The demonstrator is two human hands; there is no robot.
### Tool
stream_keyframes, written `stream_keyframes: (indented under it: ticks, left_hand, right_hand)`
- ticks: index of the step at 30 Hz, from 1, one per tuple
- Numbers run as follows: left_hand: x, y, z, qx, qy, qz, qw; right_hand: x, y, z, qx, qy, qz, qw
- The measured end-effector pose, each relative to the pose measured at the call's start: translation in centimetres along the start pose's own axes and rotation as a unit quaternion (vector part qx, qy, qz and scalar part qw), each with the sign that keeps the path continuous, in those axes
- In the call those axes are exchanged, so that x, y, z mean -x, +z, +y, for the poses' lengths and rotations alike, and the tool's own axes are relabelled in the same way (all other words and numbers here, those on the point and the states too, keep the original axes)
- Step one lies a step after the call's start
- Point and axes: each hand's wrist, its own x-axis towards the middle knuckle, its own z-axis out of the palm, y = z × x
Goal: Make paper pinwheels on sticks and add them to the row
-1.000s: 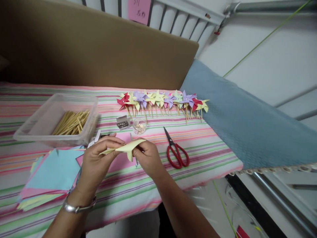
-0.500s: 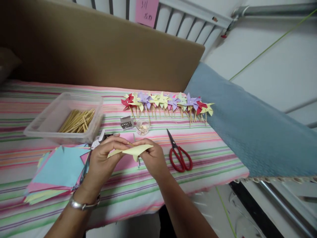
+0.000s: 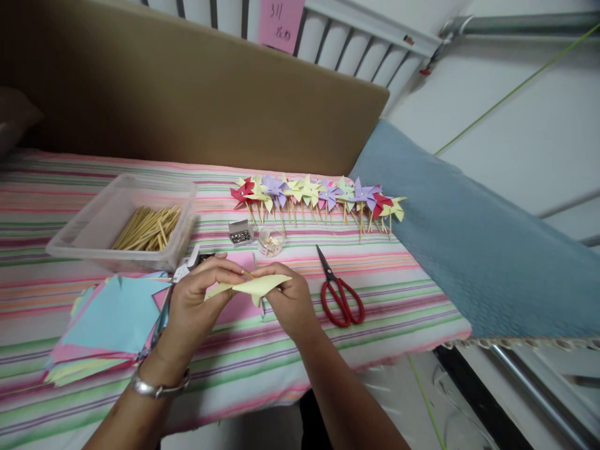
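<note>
Between my two hands is a pale yellow paper pinwheel [image 3: 257, 285], its blades curled. My left hand [image 3: 199, 290] pinches its left side, and my right hand [image 3: 288, 300] grips the right side. The tip of a wooden stick [image 3: 247, 273] shows behind the paper, between my fingers; the rest of it is hidden. Below the hands a pink paper sheet [image 3: 237, 306] lies on the cloth. Just beyond them stand a small box of metal pins [image 3: 240, 235] and a round clear tub [image 3: 270, 241] with small pale pieces.
Red-handled scissors [image 3: 340, 297] lie right of my hands. A plastic bin [image 3: 84, 234] of wooden sticks [image 3: 147, 228] and a pile of coloured paper [image 3: 112, 319] are at left. Finished pinwheels [image 3: 309, 190] line the back, before a brown board [image 3: 197, 94].
Hardly anything differs. The view has shifted very slightly; both hands keep the same hold on the yellow pinwheel.
</note>
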Motion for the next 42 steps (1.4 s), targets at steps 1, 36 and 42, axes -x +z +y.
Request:
stream_keyframes:
  ticks: [1,36,42]
  left_hand:
    - [0.01,0.0,-0.02,0.0,0.0,0.0,1.0]
    - [-0.03,0.42,0.3,0.03,-0.047,0.041,0.998]
    - [0.01,0.49,0.4,0.015,-0.056,0.053,0.997]
  right_hand:
    - [0.02,-0.03,0.0,-0.003,-0.001,-0.002,1.0]
    - [0.15,0.32,-0.34,0.085,-0.012,0.008,0.996]
    - [0.26,0.55,-0.3,0.086,-0.006,0.023,0.996]
